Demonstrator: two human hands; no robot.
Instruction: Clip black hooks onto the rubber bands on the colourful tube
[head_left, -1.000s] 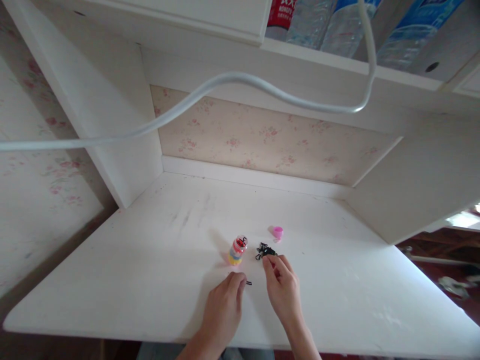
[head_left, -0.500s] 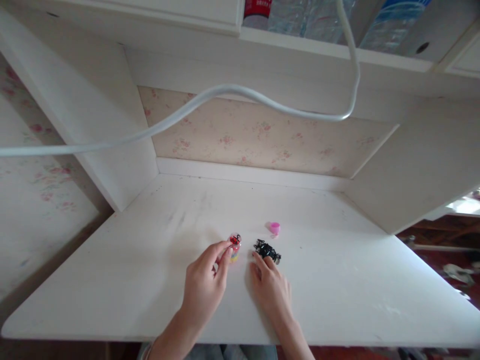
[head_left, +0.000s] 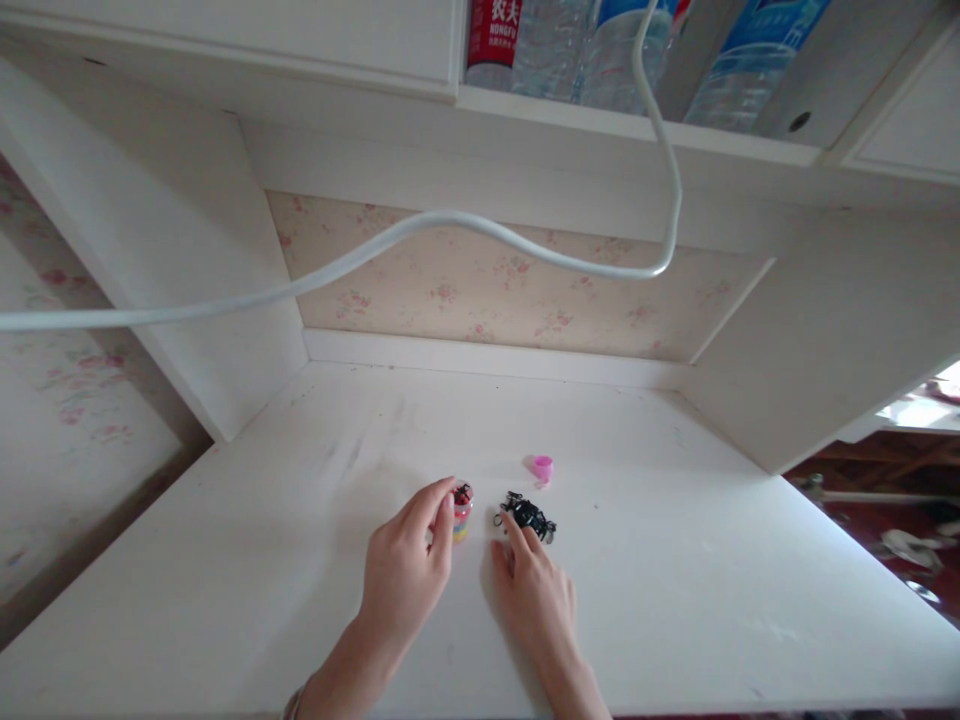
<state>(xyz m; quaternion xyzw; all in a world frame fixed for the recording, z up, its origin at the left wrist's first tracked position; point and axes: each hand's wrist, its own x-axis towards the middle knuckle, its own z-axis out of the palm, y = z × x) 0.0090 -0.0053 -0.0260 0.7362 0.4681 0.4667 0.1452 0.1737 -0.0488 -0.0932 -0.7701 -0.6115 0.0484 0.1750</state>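
Left hand (head_left: 409,555): thumb and index narrow at mouth of small jar (head_left: 460,527); any grip hidden, can't tell. Right hand (head_left: 536,598): index extended at left edge of black pile (head_left: 529,513), thumb apart. Jar stands left of pile; pink cap (head_left: 543,468) behind pile, on white desk (head_left: 690,580).

the small jar (head_left: 463,514) looks like clear, glossy plastic, and the pink cap (head_left: 543,467) like smooth plastic. the tabletop (head_left: 675,580) is smooth with a faint sheen.

One jar (head_left: 463,524), one cap (head_left: 542,467), one pile (head_left: 529,514)
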